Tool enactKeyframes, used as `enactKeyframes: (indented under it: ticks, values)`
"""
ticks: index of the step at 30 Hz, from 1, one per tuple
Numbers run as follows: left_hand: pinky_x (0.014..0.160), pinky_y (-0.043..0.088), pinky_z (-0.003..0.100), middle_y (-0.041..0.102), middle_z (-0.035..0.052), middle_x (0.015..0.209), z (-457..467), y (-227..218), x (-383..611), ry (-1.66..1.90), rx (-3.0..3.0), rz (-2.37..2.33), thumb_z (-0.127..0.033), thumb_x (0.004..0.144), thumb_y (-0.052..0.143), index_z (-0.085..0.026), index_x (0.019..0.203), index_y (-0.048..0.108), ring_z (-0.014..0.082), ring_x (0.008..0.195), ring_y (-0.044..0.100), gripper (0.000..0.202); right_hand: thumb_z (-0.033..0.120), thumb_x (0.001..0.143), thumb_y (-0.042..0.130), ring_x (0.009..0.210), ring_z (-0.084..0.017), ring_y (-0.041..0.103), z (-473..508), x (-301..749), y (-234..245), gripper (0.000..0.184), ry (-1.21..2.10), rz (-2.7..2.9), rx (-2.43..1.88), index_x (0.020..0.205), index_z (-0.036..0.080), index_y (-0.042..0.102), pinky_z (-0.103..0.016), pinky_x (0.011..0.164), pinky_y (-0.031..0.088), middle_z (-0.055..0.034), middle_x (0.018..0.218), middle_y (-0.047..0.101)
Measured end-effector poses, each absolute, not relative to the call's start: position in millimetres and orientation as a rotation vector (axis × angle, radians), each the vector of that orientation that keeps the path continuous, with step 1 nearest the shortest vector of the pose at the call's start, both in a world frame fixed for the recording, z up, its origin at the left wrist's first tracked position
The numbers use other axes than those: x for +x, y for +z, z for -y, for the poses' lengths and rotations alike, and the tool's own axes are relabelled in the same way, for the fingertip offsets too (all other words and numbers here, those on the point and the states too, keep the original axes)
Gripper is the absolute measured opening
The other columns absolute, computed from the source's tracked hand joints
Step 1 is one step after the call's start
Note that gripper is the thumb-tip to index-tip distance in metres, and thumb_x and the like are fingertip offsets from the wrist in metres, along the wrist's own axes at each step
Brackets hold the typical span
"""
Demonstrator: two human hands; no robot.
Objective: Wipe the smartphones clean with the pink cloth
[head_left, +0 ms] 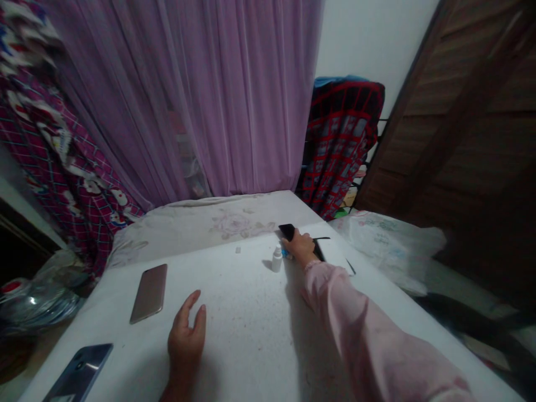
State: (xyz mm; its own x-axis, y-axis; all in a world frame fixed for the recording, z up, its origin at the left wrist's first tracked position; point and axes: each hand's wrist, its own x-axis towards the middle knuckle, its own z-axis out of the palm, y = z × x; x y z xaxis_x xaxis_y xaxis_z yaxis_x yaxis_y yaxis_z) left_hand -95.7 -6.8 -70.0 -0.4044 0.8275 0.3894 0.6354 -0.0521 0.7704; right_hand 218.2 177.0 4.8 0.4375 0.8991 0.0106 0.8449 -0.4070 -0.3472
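Observation:
My right hand (pixel 302 247) reaches far across the white table, with its fingers closed on a black flat object (pixel 287 229) that looks like a phone. Part of that object is hidden by my hand. Just left of this hand stands a small white bottle (pixel 277 259), upright, and a little blue item (pixel 285 253) lies behind it. Nearer to me, my left hand (pixel 187 329) hovers over or rests on the table with thumb and fingers apart, holding nothing. The closest thing to it is a rose-gold phone (pixel 149 293), lying face down.
A dark blue phone (pixel 79 373) lies at the near left corner of the table (pixel 247 335). Toward the back is a small grey square (pixel 238 250). Thin black pieces (pixel 321 238) lie beside my right hand. Plastic bags (pixel 385 240) and a large water bottle (pixel 36 301) flank the table.

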Motion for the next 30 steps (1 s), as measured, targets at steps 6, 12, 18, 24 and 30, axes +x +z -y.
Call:
enactKeyframes:
  ticks: [6, 12, 18, 24, 30]
  values:
    - [0.113, 0.035, 0.052, 0.058, 0.0169, 0.133, 3, -55, -110, 1.518, 1.895, -2.213, -0.044, 0.091, 0.046, -0.019, 0.125, 0.057, 0.0321, 0.133, 0.047, 0.043, 0.041, 0.094, 0.050, 0.119, -0.033, 0.053, -179, 217, 9, 0.047, 0.167, 1.543, -2.253, 0.130, 0.011, 0.058, -0.041, 0.098, 0.041, -0.0222, 0.128, 0.057]
    - [0.112, 0.019, 0.066, 0.026, 0.0267, 0.155, -12, -44, -143, 1.194, 1.490, -2.768, -0.058, 0.087, 0.048, -0.011, 0.144, 0.037, 0.0437, 0.146, 0.017, 0.075, 0.031, 0.096, 0.039, 0.130, -0.024, 0.046, -145, 233, 11, 0.047, 0.094, 1.651, -1.955, 0.134, 0.011, 0.056, -0.034, 0.108, 0.037, -0.0168, 0.140, 0.052]
    - [0.113, 0.027, 0.052, 0.035, 0.0308, 0.150, -23, -33, -160, 0.701, 1.288, -2.789, -0.058, 0.084, 0.049, 0.002, 0.147, 0.027, 0.0417, 0.141, 0.032, 0.090, 0.035, 0.093, 0.042, 0.112, -0.026, 0.061, -73, 254, -30, 0.038, -0.004, 1.664, -1.371, 0.113, 0.019, 0.070, -0.045, 0.096, 0.051, -0.0136, 0.122, 0.065]
    - [0.107, 0.034, 0.051, 0.042, 0.0295, 0.146, -33, -25, -165, 0.562, 1.188, -2.882, -0.052, 0.089, 0.047, 0.001, 0.144, 0.032, 0.0397, 0.135, 0.041, 0.077, 0.042, 0.093, 0.046, 0.102, -0.027, 0.066, -18, 264, -45, 0.036, -0.004, 1.837, -1.402, 0.109, 0.024, 0.073, -0.044, 0.089, 0.055, -0.0116, 0.113, 0.070]
    - [0.098, 0.042, 0.051, 0.055, 0.0248, 0.134, -32, -13, -168, 0.460, 1.330, -2.848, -0.041, 0.090, 0.049, -0.006, 0.137, 0.046, 0.0400, 0.122, 0.053, 0.059, 0.049, 0.093, 0.048, 0.100, -0.027, 0.066, -2, 271, -64, 0.040, -0.063, 1.893, -1.483, 0.106, 0.021, 0.075, -0.042, 0.086, 0.055, -0.0116, 0.109, 0.072]
